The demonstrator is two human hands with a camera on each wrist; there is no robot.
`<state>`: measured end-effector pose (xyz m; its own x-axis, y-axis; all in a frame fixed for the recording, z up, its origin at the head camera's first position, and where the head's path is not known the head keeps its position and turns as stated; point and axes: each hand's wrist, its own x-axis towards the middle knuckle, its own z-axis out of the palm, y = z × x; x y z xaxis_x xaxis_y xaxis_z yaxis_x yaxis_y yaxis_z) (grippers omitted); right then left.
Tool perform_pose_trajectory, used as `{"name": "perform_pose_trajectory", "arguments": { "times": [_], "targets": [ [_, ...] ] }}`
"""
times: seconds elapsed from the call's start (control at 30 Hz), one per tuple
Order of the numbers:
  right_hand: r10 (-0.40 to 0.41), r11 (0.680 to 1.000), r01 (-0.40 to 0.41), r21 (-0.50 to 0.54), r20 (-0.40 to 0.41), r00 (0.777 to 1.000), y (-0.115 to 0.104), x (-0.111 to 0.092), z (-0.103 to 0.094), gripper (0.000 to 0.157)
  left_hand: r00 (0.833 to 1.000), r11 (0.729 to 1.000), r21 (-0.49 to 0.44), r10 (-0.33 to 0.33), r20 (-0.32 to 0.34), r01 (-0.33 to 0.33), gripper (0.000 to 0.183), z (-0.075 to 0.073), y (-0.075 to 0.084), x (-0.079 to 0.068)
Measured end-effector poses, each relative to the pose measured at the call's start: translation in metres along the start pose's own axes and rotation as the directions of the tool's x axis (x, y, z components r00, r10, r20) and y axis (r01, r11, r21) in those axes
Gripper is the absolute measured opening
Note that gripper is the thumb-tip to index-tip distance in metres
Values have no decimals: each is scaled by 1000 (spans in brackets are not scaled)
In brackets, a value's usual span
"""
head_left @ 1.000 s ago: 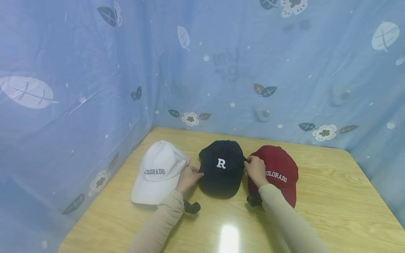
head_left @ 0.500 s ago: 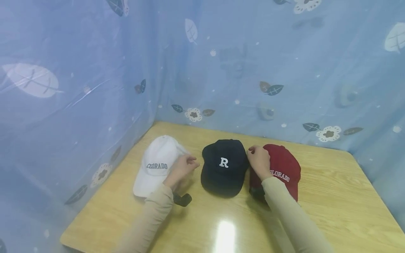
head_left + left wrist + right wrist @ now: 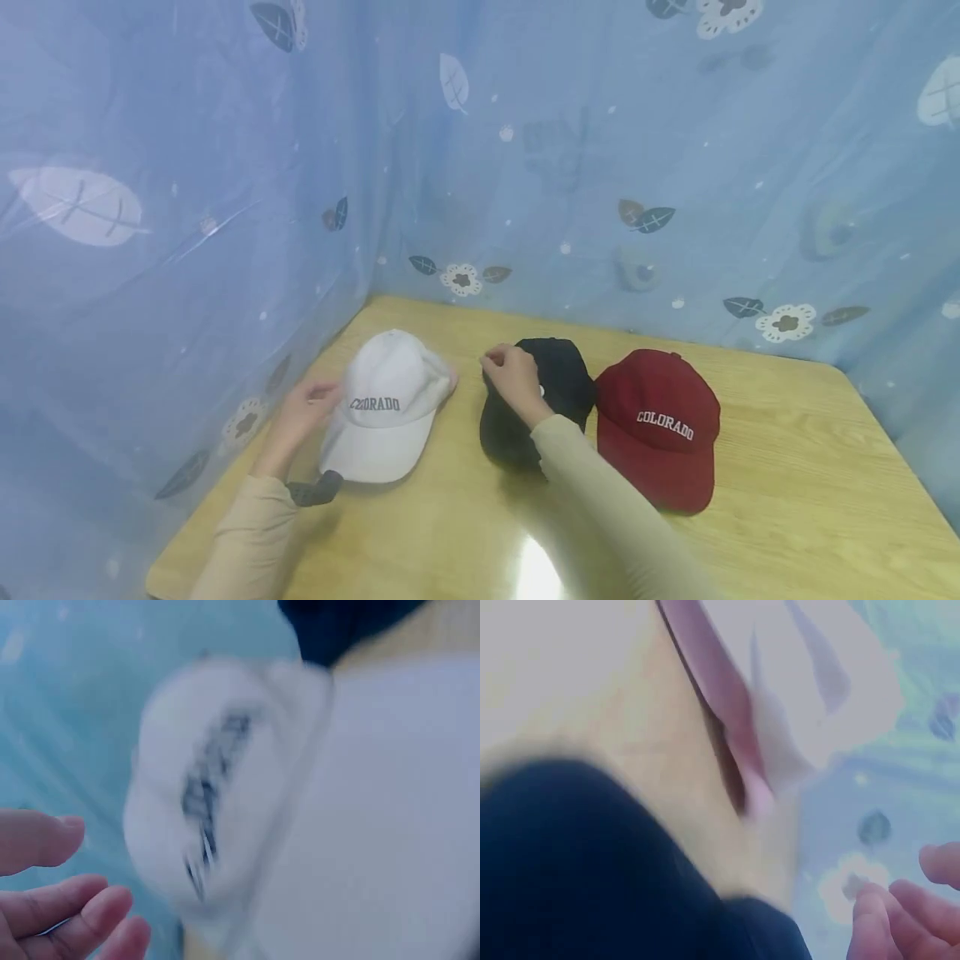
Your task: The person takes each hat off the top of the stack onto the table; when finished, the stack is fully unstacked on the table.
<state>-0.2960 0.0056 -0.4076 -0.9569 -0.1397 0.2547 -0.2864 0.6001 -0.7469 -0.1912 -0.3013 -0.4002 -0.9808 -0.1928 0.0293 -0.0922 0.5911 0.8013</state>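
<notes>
Three baseball caps lie in a row on the table, brims toward me. The white cap [image 3: 390, 383] with "COLORADO" lettering is on the left, the black cap [image 3: 566, 375] in the middle, the dark red cap [image 3: 660, 400] on the right. My left hand [image 3: 303, 408] is at the left side of the white cap, its fingers relaxed and a gap between thumb and fingers in the left wrist view. Above the black cap hovers my right hand [image 3: 513, 375], holding nothing; it covers most of the cap's white letter. In the right wrist view its fingers [image 3: 900, 915] are loosely bent.
The wooden table [image 3: 787, 433] ends at a blue patterned curtain [image 3: 480, 167] behind and along the left. Black wrist straps show below the hands, one a dark band [image 3: 315, 490] by the white brim. The black and red caps sit side by side, edges meeting.
My left hand has let go of the black cap's edge and passed over to the white cap's left side. My right hand has left the black cap's right edge and moved left across it.
</notes>
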Motion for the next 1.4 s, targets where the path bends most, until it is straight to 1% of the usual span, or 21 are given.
{"name": "perform_pose_trajectory", "arguments": {
  "times": [0.07,0.13,0.2,0.27,0.33,0.37,0.43,0.53,0.6,0.63,0.7,0.77,0.8,0.87,0.97,1.0,1.03,1.1,1.17,1.23,1.4],
  "targets": [
    [10,1000,-10,-1,44,999,-4,0,17,23,997,998,-26,-62,36,63,60,-3,-19,-5],
    [29,1000,-28,-12,89,996,-4,1,26,24,992,994,-33,-101,72,104,61,0,-35,-4],
    [56,998,-54,-24,113,992,-3,2,33,25,985,989,-50,-134,109,140,59,7,-46,-3],
    [75,997,-72,-29,129,989,-2,2,38,28,981,987,-65,-133,139,144,55,13,-53,-3],
    [90,996,-87,-24,139,986,1,1,41,30,982,986,-89,-125,145,138,50,20,-55,-3],
    [93,996,-91,-17,140,986,2,0,43,30,980,980,-134,-126,156,147,49,23,-56,-3],
    [105,994,-107,7,134,985,3,-1,45,32,980,971,-188,-115,164,146,47,29,-55,-3],
    [137,986,-147,82,120,983,4,-3,49,32,975,945,-278,-124,185,173,46,33,-53,-3],
    [158,974,-175,142,124,980,4,-4,51,30,975,945,-274,-129,181,176,45,34,-52,-3],
    [162,969,-183,169,128,978,5,-4,53,28,973,941,-283,-137,187,187,44,33,-52,-3],
    [161,961,-187,202,140,977,5,-5,56,23,972,948,-251,-151,181,194,42,32,-52,-3],
    [141,962,-168,213,136,981,4,-6,58,17,971,952,-231,-162,176,201,42,31,-54,-3],
    [125,965,-152,216,131,983,3,-6,58,15,968,947,-242,-171,182,212,42,30,-54,-3],
    [99,969,-122,213,115,988,2,-5,58,12,970,952,-225,-173,171,209,44,28,-55,-4],
    [55,977,-70,200,81,995,-4,-2,54,12,967,931,-288,-175,187,224,47,24,-54,-6],
    [39,980,-52,193,72,997,-7,0,52,12,965,913,-336,-171,200,232,48,22,-53,-7],
    [28,983,-38,180,58,998,-9,2,51,11,969,917,-335,-162,187,218,48,20,-52,-7],
    [16,984,-24,178,48,999,-16,6,46,11,973,904,-374,-148,175,205,49,15,-47,-9],
    [14,983,-21,181,42,999,-22,10,41,11,977,910,-371,-133,166,187,52,9,-42,-9],
    [19,981,-27,191,45,999,-28,14,35,12,982,930,-331,-120,143,162,56,3,-35,-9],
    [13,977,-22,211,47,999,-39,25,15,17,989,935,-333,-86,122,123,62,-6,-15,-5]
  ]
}}
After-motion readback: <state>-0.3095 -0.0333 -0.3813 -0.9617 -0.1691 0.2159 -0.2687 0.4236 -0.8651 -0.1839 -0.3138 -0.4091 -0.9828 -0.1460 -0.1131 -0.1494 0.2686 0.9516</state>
